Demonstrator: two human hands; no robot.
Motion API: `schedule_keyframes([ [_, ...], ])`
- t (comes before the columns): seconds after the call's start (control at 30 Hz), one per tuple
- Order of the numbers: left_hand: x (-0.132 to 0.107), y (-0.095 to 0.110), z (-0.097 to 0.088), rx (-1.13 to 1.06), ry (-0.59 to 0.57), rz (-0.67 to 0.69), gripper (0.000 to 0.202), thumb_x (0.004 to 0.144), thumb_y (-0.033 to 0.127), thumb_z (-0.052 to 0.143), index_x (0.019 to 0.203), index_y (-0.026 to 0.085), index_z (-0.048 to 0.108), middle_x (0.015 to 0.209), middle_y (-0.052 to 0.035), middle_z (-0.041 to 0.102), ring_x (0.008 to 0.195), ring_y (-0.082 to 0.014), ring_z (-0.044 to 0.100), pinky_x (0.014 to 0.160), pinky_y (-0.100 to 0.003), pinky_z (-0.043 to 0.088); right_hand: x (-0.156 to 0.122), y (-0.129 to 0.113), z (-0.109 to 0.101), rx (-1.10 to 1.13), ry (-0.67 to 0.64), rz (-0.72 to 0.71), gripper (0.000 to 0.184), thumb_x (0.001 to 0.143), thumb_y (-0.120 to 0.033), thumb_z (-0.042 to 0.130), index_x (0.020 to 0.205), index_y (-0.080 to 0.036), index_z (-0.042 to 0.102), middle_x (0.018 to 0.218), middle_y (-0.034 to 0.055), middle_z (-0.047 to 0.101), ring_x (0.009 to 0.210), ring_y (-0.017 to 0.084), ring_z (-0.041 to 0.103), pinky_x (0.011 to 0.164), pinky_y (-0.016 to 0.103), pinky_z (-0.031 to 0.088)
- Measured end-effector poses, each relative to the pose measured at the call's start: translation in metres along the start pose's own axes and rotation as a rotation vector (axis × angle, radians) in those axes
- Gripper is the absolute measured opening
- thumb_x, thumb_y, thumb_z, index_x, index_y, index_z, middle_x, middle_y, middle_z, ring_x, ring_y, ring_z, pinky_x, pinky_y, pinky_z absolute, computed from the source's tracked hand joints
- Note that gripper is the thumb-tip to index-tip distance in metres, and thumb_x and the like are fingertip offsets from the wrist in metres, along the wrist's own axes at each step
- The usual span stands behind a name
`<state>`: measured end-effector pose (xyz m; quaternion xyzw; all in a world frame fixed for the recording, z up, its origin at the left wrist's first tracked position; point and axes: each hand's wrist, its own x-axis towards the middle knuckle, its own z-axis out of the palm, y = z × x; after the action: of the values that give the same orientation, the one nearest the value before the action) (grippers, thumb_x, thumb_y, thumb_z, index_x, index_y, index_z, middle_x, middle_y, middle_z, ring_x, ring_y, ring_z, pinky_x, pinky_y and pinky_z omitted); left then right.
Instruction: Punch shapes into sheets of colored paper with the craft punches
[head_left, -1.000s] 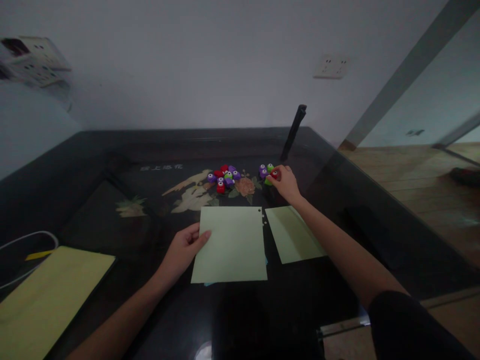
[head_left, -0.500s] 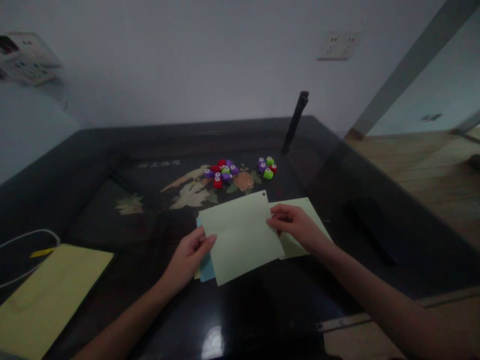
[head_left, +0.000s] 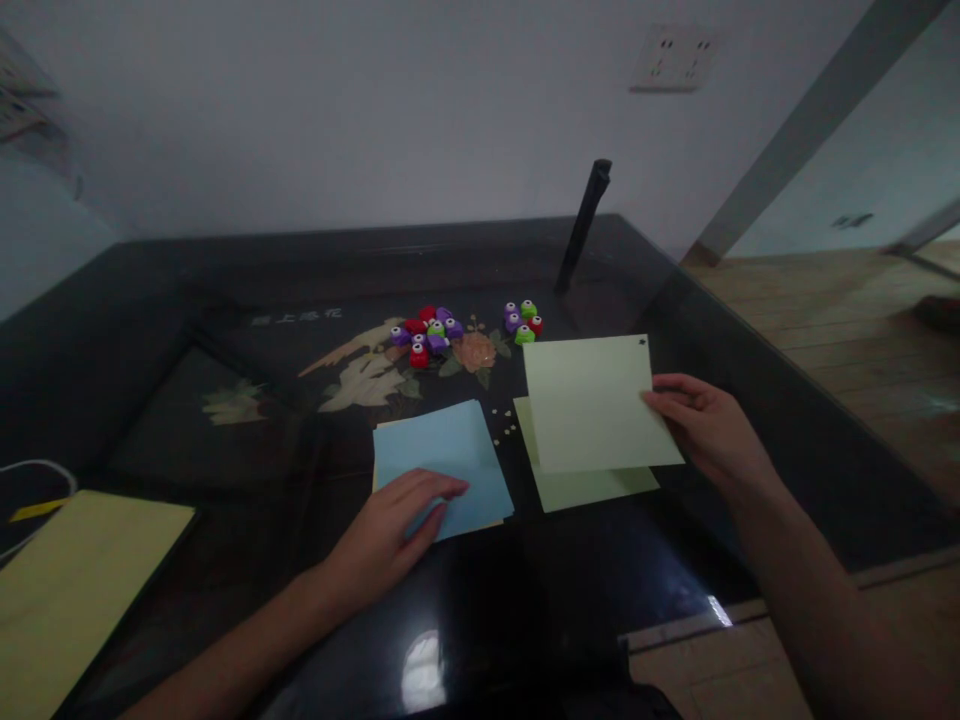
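My right hand (head_left: 701,420) pinches the right edge of a pale green sheet of paper (head_left: 596,400), which has a small punched shape near its top right corner. The sheet is held over another pale green sheet (head_left: 600,488) lying on the dark table. To the left is a stack of paper with a blue sheet (head_left: 457,450) on top and a yellowish edge showing beneath. My left hand (head_left: 409,515) is over the blue sheet's lower left part, fingers stretched and thumb apart, holding nothing. Tiny pale paper bits (head_left: 507,428) lie between the two piles.
Red, purple and green small craft punches with eye-like tops form a larger cluster (head_left: 427,335) and a smaller cluster (head_left: 523,322) farther back. A black post (head_left: 583,225) rises behind them. Yellow paper (head_left: 90,580) and a white cable (head_left: 56,465) lie at the left.
My right hand has carried the green sheet rightward over the other green sheet. My left hand has let go of it, uncovering the blue sheet and paper bits. The view has shifted slightly.
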<state>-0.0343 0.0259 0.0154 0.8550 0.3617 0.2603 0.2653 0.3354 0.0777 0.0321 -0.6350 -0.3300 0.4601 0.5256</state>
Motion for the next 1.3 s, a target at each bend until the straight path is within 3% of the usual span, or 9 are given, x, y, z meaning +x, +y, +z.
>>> schedule_keyframes([
  [0.17, 0.028, 0.029, 0.018, 0.176, -0.164, 0.305, 0.031, 0.088, 0.007, 0.047, 0.116, 0.017, 0.055, 0.113, -0.0072, 0.066, 0.102, -0.0216, 0.061, 0.087, -0.037, 0.053, -0.001, 0.018, -0.020, -0.146, -0.019, 0.044, 0.047, 0.050, -0.037, 0.086, 0.090, -0.019, 0.067, 0.059, -0.0012, 0.066, 0.046, 0.012, 0.055, 0.044, 0.023, 0.040],
  [0.33, 0.060, 0.049, 0.046, 0.301, -0.201, 0.256, 0.030, 0.087, 0.012, 0.054, 0.117, 0.013, 0.056, 0.124, -0.0126, 0.060, 0.115, -0.0281, 0.055, 0.095, -0.042, 0.051, -0.005, 0.024, -0.013, -0.246, -0.105, 0.024, 0.047, 0.056, -0.040, 0.082, 0.096, -0.019, 0.065, 0.060, -0.0010, 0.066, 0.046, 0.012, 0.053, 0.044, 0.024, 0.039],
  [0.53, 0.068, 0.047, 0.074, 0.400, -0.241, 0.168, 0.039, 0.086, 0.022, 0.062, 0.123, 0.016, 0.054, 0.135, -0.0133, 0.054, 0.127, -0.0324, 0.048, 0.105, -0.049, 0.042, -0.003, 0.025, -0.010, -0.382, -0.127, -0.021, 0.043, 0.061, -0.041, 0.077, 0.095, -0.019, 0.064, 0.063, 0.0005, 0.068, 0.052, 0.015, 0.057, 0.049, 0.026, 0.041],
  [0.83, 0.062, 0.044, 0.079, 0.417, -0.195, 0.219, 0.031, 0.090, 0.018, 0.053, 0.121, 0.014, 0.055, 0.133, -0.0139, 0.056, 0.126, -0.0304, 0.050, 0.105, -0.046, 0.043, -0.003, 0.025, -0.010, -0.690, -0.145, -0.159, 0.037, 0.070, -0.045, 0.067, 0.096, -0.020, 0.063, 0.059, -0.0008, 0.061, 0.048, 0.016, 0.054, 0.047, 0.029, 0.042],
  [1.0, 0.065, 0.043, 0.076, 0.396, -0.203, 0.238, 0.030, 0.090, 0.017, 0.053, 0.119, 0.013, 0.056, 0.130, -0.0151, 0.057, 0.125, -0.0300, 0.050, 0.105, -0.046, 0.044, 0.008, 0.023, -0.014, -0.878, -0.052, -0.433, 0.028, 0.074, -0.038, 0.067, 0.096, -0.020, 0.066, 0.076, 0.0046, 0.064, 0.067, 0.021, 0.060, 0.061, 0.035, 0.048],
  [1.17, 0.069, 0.042, 0.072, 0.362, -0.222, 0.253, 0.032, 0.088, 0.015, 0.055, 0.120, 0.012, 0.055, 0.130, -0.0167, 0.057, 0.126, -0.0296, 0.049, 0.104, -0.044, 0.045, 0.040, 0.007, 0.000, -1.044, -0.359, -0.681, 0.037, 0.075, -0.029, 0.068, 0.110, -0.022, 0.062, 0.114, 0.0112, 0.062, 0.103, 0.030, 0.057, 0.078, 0.040, 0.050],
  [1.3, 0.071, 0.040, 0.073, 0.333, -0.226, 0.263, 0.034, 0.087, 0.015, 0.057, 0.121, 0.011, 0.055, 0.130, -0.0173, 0.056, 0.127, -0.0287, 0.048, 0.103, -0.042, 0.044, 0.064, -0.001, 0.015, -1.236, -0.541, -0.711, 0.048, 0.067, -0.034, 0.076, 0.111, -0.021, 0.060, 0.112, 0.0110, 0.061, 0.106, 0.031, 0.055, 0.089, 0.043, 0.045],
])
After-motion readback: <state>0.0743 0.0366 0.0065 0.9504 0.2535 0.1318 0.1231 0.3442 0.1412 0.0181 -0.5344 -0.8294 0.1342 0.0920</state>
